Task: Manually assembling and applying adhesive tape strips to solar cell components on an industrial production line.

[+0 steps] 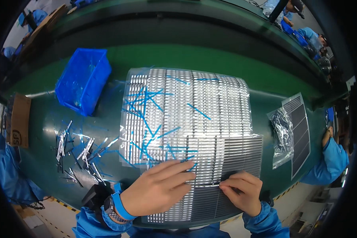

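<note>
Lower centre, the right hand [244, 191] pinches a silver strip [207, 185] — the left hand [156, 189] hides its grip — over a sheet [242, 155] seemingly part-stripped, silver rows [204, 160] remaining mid-frame.

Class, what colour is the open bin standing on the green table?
The bin is plain blue, seen best in the head view.

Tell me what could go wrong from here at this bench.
1. The slim silvery strip at the fingertips of the right hand looks thin; it might bend if tugged unevenly.
2. Blue slivers lie scattered over the patterned sheets, so some could cling to the left hand or get pressed into the rows.
3. Loose strips lie jumbled near the left forearm's wristwatch, which might snag or scatter them.
</note>
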A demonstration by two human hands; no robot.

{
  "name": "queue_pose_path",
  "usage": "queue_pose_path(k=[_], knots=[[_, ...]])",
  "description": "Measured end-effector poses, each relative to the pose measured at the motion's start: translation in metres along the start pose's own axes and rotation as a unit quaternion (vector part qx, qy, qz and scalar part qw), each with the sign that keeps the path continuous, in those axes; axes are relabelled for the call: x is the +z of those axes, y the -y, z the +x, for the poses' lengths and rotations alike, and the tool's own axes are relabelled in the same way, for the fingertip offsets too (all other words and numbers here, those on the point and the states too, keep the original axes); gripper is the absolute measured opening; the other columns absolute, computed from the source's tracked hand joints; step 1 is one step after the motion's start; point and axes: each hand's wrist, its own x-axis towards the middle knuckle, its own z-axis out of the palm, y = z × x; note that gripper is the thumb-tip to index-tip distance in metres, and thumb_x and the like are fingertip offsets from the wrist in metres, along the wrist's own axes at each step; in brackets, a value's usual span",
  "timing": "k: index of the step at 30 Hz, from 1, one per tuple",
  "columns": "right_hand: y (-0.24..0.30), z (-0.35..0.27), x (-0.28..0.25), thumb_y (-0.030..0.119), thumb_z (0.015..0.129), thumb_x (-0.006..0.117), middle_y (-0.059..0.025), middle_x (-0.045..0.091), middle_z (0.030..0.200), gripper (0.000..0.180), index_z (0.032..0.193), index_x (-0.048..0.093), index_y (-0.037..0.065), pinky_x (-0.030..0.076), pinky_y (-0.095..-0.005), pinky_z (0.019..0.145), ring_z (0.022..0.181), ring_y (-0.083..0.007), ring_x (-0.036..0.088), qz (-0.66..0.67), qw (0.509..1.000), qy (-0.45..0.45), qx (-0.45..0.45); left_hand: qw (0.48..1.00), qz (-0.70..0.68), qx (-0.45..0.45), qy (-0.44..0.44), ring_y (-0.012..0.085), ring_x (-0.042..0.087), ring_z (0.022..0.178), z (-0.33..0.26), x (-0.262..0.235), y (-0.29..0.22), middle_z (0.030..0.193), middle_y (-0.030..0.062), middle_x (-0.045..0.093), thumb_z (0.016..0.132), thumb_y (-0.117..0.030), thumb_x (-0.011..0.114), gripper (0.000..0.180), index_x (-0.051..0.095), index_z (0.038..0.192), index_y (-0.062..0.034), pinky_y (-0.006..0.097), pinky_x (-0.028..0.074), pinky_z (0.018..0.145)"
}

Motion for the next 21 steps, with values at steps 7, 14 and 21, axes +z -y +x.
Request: queue_pose_path(k=[7,14,21], knots=[[0.006,0.0031,0.0001,0.004,0.071,0.088,-0.0035,0.068,0.082,0.019,0.088,0.08,0.008,0.051,-0.0286,0.055,0.064,-0.0163,0.064,-0.011,1.0,-0.002,0.001,1.0,-0.001,-0.007,-0.007,0.029,0.06,0.129,-0.0049,-0.0014,-0.0011,0.119,0.007,0.07,0.084,-0.014,0.076,0.013,0.075,0.095,-0.0064,0.046,0.052,0.103],[0.0063,0.0033,0.0033,0.003,0.065,0.087,-0.0044,0.067,0.079,0.02,0.083,0.079,0.008,0.05,-0.0286,0.055,0.065,-0.0169,0.065,-0.033,0.999,-0.01,0.013,1.0,-0.009,-0.012,-0.007,0.0287,0.06,0.128,-0.0038,0.0055,0.0029,0.118,0.0067,0.069,0.084,-0.013,0.075,0.012,0.074,0.093,-0.0062,0.046,0.051,0.103],[0.0067,0.0022,0.0023,0.002,0.065,0.087,-0.0043,0.067,0.079,0.021,0.084,0.079,0.008,0.05,-0.0289,0.055,0.065,-0.0173,0.065,-0.033,0.999,-0.014,-0.001,1.0,-0.007,-0.015,-0.01,0.0279,0.061,0.127,-0.0029,0.0017,-0.0005,0.117,0.0062,0.07,0.082,-0.013,0.076,0.012,0.074,0.092,-0.0065,0.045,0.052,0.101]])
